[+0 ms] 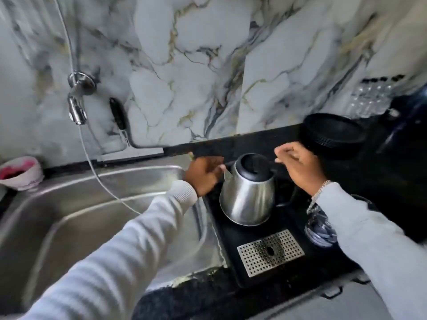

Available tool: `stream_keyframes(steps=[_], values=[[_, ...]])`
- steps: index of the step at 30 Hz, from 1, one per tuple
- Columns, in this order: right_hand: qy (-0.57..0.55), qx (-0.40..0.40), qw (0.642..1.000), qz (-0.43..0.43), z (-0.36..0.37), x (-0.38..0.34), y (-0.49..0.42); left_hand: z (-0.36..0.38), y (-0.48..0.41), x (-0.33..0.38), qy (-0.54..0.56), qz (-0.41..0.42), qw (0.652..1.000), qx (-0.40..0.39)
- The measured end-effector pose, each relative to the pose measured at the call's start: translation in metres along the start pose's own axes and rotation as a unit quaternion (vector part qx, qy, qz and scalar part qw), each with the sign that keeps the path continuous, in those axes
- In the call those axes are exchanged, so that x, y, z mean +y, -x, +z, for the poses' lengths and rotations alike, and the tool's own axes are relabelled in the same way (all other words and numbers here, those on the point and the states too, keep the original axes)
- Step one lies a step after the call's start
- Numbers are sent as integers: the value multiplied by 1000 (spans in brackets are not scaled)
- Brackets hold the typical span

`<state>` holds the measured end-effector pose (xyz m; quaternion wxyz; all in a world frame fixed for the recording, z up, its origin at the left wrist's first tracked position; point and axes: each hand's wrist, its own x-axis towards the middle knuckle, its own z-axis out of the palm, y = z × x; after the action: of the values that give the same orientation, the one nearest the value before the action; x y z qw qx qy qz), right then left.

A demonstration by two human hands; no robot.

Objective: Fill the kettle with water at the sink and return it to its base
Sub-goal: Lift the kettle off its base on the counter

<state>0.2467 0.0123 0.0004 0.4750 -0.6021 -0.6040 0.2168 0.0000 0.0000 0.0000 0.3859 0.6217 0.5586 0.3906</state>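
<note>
Beside the sink [97,204], my left hand [204,175] curls at the kettle [248,195] spout — right hand [298,167] loosely curled, hovering empty; left grip unclear.

Single head-worn wide-angle view, close above counter, facing forward and down toward marble wall at 12 o'clock; sink [76,204] at 9 o'clock, kettle [248,197] near centre.

Home kitchen: steel sink [69,204] at 8 o'clock, wall tap [77,107] at 10, marble-patterned wall [208,65] at 12, dark stone surface [254,144] carrying steel kettle [248,197] near centre.
</note>
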Motion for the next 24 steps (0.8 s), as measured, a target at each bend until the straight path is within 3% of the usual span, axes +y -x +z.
stream_keyframes(steps=[4,8,12,15,21,24], values=[[-97,-30,987,127,-2,23,9,32,15,-17,89,-23,996,21],[-206,-21,968,146,2,33,16,59,31,-25,175,-46,978,107],[-222,-10,964,145,6,39,14,67,30,-16,200,-99,965,140],[-247,3,956,158,12,36,11,60,34,-6,208,-93,962,149],[-304,2,944,129,39,-9,-5,10,32,12,134,0,972,191],[-325,4,939,110,67,-41,-14,-17,33,20,10,57,966,251]])
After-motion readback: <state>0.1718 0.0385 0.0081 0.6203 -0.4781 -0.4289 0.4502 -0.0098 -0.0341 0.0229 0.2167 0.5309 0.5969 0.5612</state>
